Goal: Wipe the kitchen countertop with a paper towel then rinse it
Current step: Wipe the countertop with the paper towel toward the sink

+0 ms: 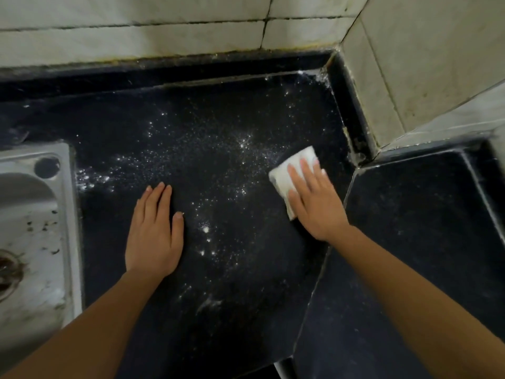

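head view, dark speckled countertop (218, 269), steel sink (35, 214), tiled wall (136, 36)

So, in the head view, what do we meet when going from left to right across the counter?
Steel sink → left hand, flat on the dark countertop → white powder scattered over it → right hand, pressing the folded paper towel → tiled wall corner.
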The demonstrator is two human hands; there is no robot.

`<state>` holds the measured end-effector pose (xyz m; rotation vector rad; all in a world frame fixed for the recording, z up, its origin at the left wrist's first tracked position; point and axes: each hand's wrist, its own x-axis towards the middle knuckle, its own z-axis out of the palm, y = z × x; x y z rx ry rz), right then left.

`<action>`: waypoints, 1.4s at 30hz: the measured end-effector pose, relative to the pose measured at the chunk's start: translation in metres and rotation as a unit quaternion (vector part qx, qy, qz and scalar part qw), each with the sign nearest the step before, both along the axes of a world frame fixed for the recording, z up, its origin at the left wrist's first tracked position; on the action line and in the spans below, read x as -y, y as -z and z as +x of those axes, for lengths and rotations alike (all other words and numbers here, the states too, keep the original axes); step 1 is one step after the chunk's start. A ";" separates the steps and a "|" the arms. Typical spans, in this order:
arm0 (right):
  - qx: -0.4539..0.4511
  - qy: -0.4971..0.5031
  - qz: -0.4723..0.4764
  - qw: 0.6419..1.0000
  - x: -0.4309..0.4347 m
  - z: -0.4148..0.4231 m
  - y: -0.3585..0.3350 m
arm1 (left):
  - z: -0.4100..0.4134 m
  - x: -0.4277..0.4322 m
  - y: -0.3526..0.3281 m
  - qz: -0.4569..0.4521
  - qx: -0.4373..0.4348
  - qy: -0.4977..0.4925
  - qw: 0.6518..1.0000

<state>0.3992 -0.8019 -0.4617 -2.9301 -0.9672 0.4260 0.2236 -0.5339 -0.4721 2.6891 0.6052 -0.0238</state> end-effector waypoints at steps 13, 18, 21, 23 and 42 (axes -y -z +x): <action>0.034 0.214 0.012 0.976 -0.032 0.107 0.007 | 0.003 -0.003 0.003 0.010 0.007 0.008 1.000; 0.004 0.197 0.029 0.980 -0.049 0.114 0.009 | 0.002 -0.003 0.004 0.016 0.005 0.007 1.000; 0.027 0.048 0.044 0.998 -0.033 0.063 0.009 | 0.002 -0.003 0.002 0.014 0.003 0.007 1.000; 0.001 -0.004 0.039 0.999 -0.018 0.040 0.006 | 0.003 -0.003 0.002 0.013 0.002 0.006 1.000; -0.010 -0.054 0.120 0.991 -0.084 0.111 0.007 | 0.002 -0.004 0.003 -0.003 0.003 -0.008 1.000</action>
